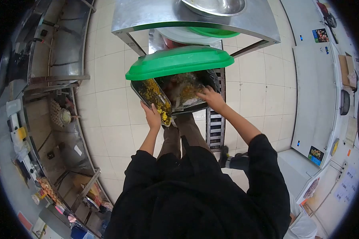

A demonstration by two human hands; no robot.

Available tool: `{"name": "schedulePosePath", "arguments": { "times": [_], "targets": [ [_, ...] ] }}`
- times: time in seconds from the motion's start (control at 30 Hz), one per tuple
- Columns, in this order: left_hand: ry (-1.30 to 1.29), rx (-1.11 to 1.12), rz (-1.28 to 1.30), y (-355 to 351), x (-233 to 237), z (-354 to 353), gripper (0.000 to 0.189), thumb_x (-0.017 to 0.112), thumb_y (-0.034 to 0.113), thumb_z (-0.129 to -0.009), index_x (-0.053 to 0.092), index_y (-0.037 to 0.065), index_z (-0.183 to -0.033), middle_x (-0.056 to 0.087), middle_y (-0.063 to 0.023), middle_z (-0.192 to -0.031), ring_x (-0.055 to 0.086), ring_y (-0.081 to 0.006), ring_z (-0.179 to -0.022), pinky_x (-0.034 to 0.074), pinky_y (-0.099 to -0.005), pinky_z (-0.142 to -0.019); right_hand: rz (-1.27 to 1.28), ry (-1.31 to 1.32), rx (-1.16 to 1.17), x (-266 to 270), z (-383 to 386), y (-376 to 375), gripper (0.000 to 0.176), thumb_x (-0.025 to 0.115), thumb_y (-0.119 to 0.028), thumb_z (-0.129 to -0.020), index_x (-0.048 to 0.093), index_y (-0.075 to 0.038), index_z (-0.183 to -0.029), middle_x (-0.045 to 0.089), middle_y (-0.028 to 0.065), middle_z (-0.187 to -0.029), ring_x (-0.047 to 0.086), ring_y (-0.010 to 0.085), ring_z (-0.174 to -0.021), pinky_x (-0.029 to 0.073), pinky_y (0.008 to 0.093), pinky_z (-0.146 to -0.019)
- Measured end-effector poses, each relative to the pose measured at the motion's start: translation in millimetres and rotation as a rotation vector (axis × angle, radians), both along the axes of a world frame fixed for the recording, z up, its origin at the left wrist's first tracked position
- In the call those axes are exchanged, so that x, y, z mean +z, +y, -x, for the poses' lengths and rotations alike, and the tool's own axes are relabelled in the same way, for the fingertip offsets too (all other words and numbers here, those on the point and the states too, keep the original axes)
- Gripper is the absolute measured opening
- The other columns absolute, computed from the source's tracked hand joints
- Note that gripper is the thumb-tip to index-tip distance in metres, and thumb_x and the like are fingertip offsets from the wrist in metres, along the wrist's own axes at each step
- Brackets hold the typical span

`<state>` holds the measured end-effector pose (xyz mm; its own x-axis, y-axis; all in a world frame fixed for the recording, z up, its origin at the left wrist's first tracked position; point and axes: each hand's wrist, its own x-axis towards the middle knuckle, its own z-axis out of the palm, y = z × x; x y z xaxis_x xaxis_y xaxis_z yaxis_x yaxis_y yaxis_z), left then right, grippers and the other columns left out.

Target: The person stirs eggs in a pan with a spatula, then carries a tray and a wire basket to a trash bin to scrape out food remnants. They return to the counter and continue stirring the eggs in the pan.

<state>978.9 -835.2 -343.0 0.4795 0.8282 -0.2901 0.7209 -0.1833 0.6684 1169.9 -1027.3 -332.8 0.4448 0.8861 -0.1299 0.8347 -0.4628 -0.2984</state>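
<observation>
My left hand (151,115) grips the near end of a dark rectangular tray (136,85), which holds yellow and orange food scraps (163,110). This tray is tilted along the left side of a bin lined with a black bag (211,78), where more food scraps (185,91) lie. Over the bin's right part reaches my right hand (212,98), its fingers apart and nothing visible in them. A green lid (179,61) leans over the bin's far side and hides part of the tray and the bin's contents.
A steel table (151,14) with a metal bowl (217,6) stands ahead, green and white tubs beneath it. A floor drain grate (215,129) runs right of the bin. Steel shelving (62,131) lines the left, white freezers (313,103) the right. Another person's leg (237,161) shows behind my right side.
</observation>
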Motion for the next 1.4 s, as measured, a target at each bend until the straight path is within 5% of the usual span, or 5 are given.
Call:
{"name": "schedulePosePath", "arguments": {
  "times": [0.33,0.53,0.9,1.07,1.4],
  "targets": [
    [0.046,0.047,-0.028,-5.7,5.0,3.4,0.053,0.034,0.024,-0.083,0.008,0.004,-0.124,0.040,-0.0261,-0.112,0.047,-0.0418,-0.089,0.037,-0.0426,-0.075,-0.103,-0.235,-0.152,49.7,-24.8,25.1,0.049,0.044,-0.002,-0.065,0.044,-0.023,-0.109,0.046,0.0094,-0.100,0.048,0.0267,-0.092,0.048,0.0324,-0.062],
    [-0.032,0.091,-0.006,-4.0,-0.4,3.3,0.052,0.034,0.024,-0.083,0.009,0.004,-0.124,0.039,-0.0264,-0.112,0.045,-0.0412,-0.093,0.036,-0.0418,-0.078,-0.032,-0.042,0.065,8.3,7.1,-1.6,0.035,0.046,-0.004,-0.066,0.047,-0.020,-0.098,0.044,0.0103,-0.104,0.045,0.0298,-0.095,0.049,0.0330,-0.063],
    [-0.207,0.311,0.181,-28.8,-51.8,-19.4,0.061,0.045,-0.006,-0.066,0.008,-0.001,-0.114,0.032,-0.0221,-0.107,0.039,-0.0273,-0.099,0.031,-0.0288,-0.083,-0.205,0.197,-0.551,77.5,14.3,32.7,0.055,0.044,0.011,-0.058,0.041,-0.009,-0.109,0.043,0.0165,-0.099,0.046,0.0338,-0.086,0.041,0.0379,-0.070],
    [-0.282,0.364,0.402,-48.1,-74.8,-13.9,0.077,0.057,-0.005,-0.063,0.002,0.002,-0.116,0.027,-0.0189,-0.113,0.034,-0.0283,-0.104,0.030,-0.0304,-0.086,-0.223,0.272,-0.412,59.2,58.2,41.4,0.057,0.050,0.004,-0.062,0.036,-0.012,-0.114,0.039,0.0165,-0.103,0.041,0.0333,-0.096,0.040,0.0375,-0.076],
    [-0.456,0.662,1.240,41.6,-22.3,-27.6,0.088,0.042,0.061,-0.067,0.012,-0.001,-0.122,0.024,-0.0237,-0.121,0.039,-0.0375,-0.103,0.034,-0.0498,-0.082,-0.254,0.303,-0.353,56.1,25.5,21.2,0.055,0.043,0.009,-0.060,0.039,-0.008,-0.112,0.041,0.0158,-0.102,0.043,0.0318,-0.093,0.039,0.0360,-0.076]
  ]
}}
